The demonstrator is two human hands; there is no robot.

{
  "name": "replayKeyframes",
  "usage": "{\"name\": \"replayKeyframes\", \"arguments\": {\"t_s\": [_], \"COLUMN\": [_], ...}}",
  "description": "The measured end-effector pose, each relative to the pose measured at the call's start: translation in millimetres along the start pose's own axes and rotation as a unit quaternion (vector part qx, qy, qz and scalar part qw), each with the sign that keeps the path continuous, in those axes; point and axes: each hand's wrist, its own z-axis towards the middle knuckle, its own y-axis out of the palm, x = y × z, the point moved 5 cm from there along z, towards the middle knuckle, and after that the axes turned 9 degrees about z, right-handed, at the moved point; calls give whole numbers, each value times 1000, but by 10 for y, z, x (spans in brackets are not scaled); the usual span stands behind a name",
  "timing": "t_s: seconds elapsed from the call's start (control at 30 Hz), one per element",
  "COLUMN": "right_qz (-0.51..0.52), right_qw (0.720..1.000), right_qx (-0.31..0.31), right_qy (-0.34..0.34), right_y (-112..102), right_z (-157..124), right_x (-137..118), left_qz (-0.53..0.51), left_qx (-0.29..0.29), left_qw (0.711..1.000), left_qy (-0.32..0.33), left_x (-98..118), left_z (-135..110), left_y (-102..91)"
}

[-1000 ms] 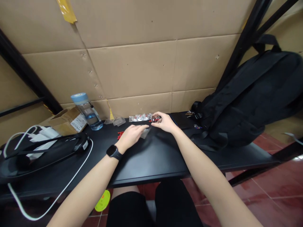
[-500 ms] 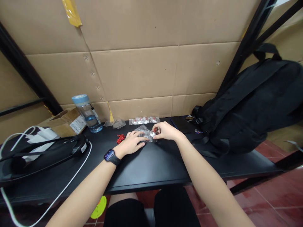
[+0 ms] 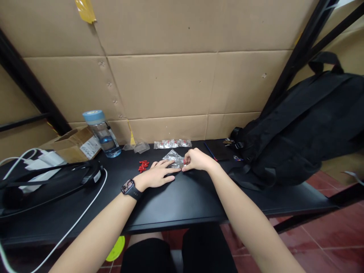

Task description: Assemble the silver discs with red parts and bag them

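Lying partly under spread left hand (image 3: 153,176), clear plastic bag (image 3: 171,154); right hand (image 3: 197,159) at edge, apparently pinching red piece (image 3: 184,161).

Crinkly glossy plast. wrapper (image 3: 172,156), smooth tabletop (image 3: 182,201) w/ soft sheen, matt cardbd wall (image 3: 156,89), matt cloth backpack (image 3: 307,129)

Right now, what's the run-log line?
left hand: spread, at clear plastic; right hand: pinching small red item; behind: row of clear packets; left side: red bundle, bottle

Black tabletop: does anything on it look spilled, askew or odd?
No spill shows. Mildly untidy: a small red stringy pile lies jumbled by the left hand, and flat clear plastic pieces overlap loosely beside the blue-lidded clear bottle.
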Motion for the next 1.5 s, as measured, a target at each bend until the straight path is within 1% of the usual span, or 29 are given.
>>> {"name": "replayKeyframes", "arguments": {"t_s": [0.13,0.33,0.43,0.63,0.8,0.9,1.07,1.17,1.27,1.4,1.5], "right_qz": [-19,-59,-64,-71,-53,-66,-120,-140,-174,-238,-250], "right_qw": [999,996,995,997,996,996,989,984,975,954,948], "right_qx": [27,53,72,15,27,26,90,113,136,179,193], "right_qy": [0,-33,-35,-41,-68,-55,1,11,-1,-33,-29], "right_y": [58,71,48,115,178,204,134,128,152,193,222], "right_z": [47,55,30,22,96,121,128,166,220,275,298], "right_x": [-33,-166,-223,-220,-166,-115,-26,-5,-27,-99,-109], "left_qz": [1,7,16,44,15,-7,-8,-7,-7,-11,-20], "left_qx": [-5,22,32,35,43,47,45,35,31,30,20], "left_qw": [1000,1000,999,998,999,999,999,999,999,999,999], "left_qy": [0,15,16,23,21,16,16,11,11,-7,-24], "left_x": [-3,-7,-5,21,26,20,30,32,18,-60,-111], "left_z": [10,27,28,28,47,55,48,46,47,53,49], "left_y": [17,31,22,6,22,32,26,25,20,-7,-35]}}
